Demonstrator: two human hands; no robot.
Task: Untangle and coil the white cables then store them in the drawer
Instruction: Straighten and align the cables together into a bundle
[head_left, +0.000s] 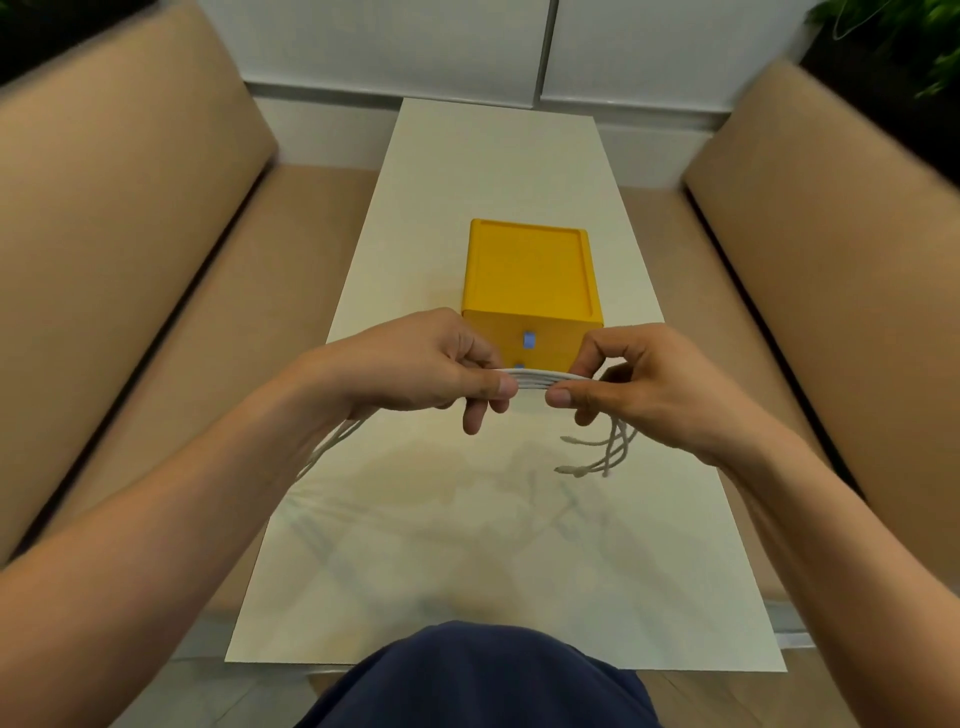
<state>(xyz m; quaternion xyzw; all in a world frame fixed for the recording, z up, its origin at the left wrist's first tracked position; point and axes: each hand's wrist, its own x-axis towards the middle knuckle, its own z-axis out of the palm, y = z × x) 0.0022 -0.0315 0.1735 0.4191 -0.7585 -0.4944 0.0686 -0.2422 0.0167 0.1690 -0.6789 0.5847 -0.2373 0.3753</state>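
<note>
Both hands are up over the white desk (493, 156), just in front of the yellow drawer box (530, 270). The white cables (532, 379) run as a flat bundle from side to side between them. The left hand (415, 364) pinches one end, fingers (475, 415) curled round it; the right hand (660, 384) pinches the other. Loose ends hang below the right hand, and strands trail off the left toward the desk's edge.
</note>
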